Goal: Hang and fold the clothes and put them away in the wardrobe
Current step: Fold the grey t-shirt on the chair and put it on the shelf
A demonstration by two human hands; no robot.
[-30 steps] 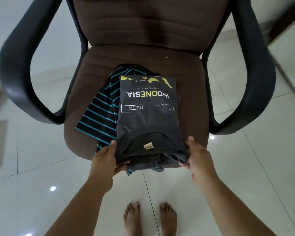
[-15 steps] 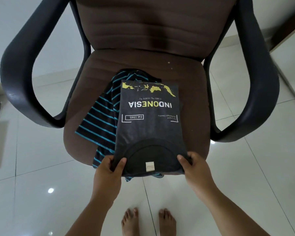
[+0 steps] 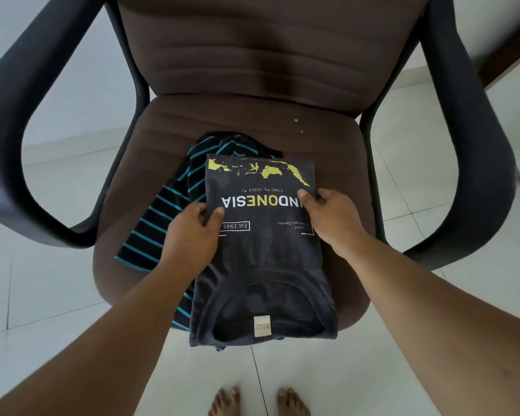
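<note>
Both thumbs press down on top; the other fingers seem tucked beneath. The left hand [image 3: 189, 232] and right hand [image 3: 327, 217] pinch the side edges of the folded dark-grey printed T-shirt [image 3: 261, 265], which lies on a black teal-striped garment [image 3: 159, 220] spreading toward ten o'clock on the brown padded chair seat [image 3: 336, 163].

A folded dark grey T-shirt [image 3: 261, 250], printed "INDONESIA" with a yellow map, is laid on a black garment with teal stripes [image 3: 159, 223] on the brown seat of an armchair [image 3: 252, 121]. Its left edge is pinched by the left hand [image 3: 192, 232] and its right edge by the right hand [image 3: 332, 217], thumbs on top. The collar end is seen overhanging the seat front. Bare feet [image 3: 258, 400] are seen on the white tiled floor [image 3: 373, 370].
</note>
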